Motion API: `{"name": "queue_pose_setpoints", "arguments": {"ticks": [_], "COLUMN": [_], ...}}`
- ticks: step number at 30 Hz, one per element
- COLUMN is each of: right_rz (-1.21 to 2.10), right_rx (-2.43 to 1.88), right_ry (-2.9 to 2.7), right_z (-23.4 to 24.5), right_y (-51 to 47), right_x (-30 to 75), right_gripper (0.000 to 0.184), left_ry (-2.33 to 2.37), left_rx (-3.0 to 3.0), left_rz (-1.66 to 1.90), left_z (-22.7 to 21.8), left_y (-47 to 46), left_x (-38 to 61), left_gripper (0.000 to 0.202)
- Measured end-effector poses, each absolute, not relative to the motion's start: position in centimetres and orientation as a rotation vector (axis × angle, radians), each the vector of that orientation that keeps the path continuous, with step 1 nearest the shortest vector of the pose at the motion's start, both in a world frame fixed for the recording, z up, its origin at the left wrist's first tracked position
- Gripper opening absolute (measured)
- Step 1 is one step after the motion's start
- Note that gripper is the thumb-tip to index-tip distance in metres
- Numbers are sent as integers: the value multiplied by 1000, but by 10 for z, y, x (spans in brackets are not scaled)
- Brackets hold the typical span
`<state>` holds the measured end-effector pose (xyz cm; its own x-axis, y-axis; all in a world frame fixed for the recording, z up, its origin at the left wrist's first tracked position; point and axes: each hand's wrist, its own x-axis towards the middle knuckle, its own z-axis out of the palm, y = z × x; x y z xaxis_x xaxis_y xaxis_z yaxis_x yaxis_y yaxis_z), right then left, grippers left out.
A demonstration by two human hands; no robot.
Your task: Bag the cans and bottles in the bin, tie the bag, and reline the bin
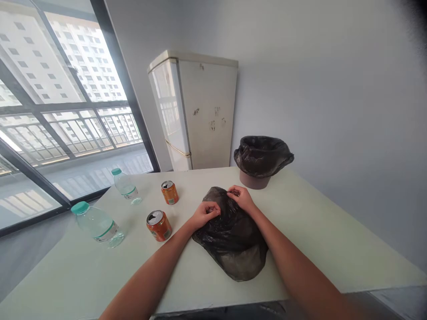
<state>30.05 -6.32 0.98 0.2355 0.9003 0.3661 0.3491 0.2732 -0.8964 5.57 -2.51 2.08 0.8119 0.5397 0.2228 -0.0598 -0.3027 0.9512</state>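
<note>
A black plastic garbage bag (233, 235) lies bunched on the pale table in front of me, its rounded lower part toward me. My left hand (206, 214) is closed at the bag's left upper side, fingers curled into the plastic. At the bag's far right edge, my right hand (243, 198) pinches the film between thumb and fingers. Folds of dark plastic hide what, if anything, is inside the bag. To the left of my left hand stand two orange drink cans, a nearer can (159, 226) and a farther can (170, 192), both with opened tops.
Two clear bottles with green caps, a near bottle (100, 226) and a far bottle (126, 186), stand at the table's left. A brown bin (254, 179) lined with a black bag (263, 155) stands at the back right. Behind the table (333, 249) is a white refrigerator (208, 115).
</note>
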Motion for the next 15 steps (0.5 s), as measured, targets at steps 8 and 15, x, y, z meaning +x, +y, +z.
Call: {"name": "queue_pose_setpoints", "arguments": {"ticks": [8, 15], "right_rz": [370, -103], "right_rx": [-1351, -1403], "right_ry": [-1450, -1467], "right_z": [17, 55], "right_y": [-68, -91], "right_x": [294, 269], "right_gripper": [26, 18], "left_ry": [387, 617], "left_rx": [1921, 2158], "left_rz": [779, 1300], "left_z": [25, 34], "left_y": [-36, -55], "left_x": [51, 50], "left_gripper": [51, 20]}}
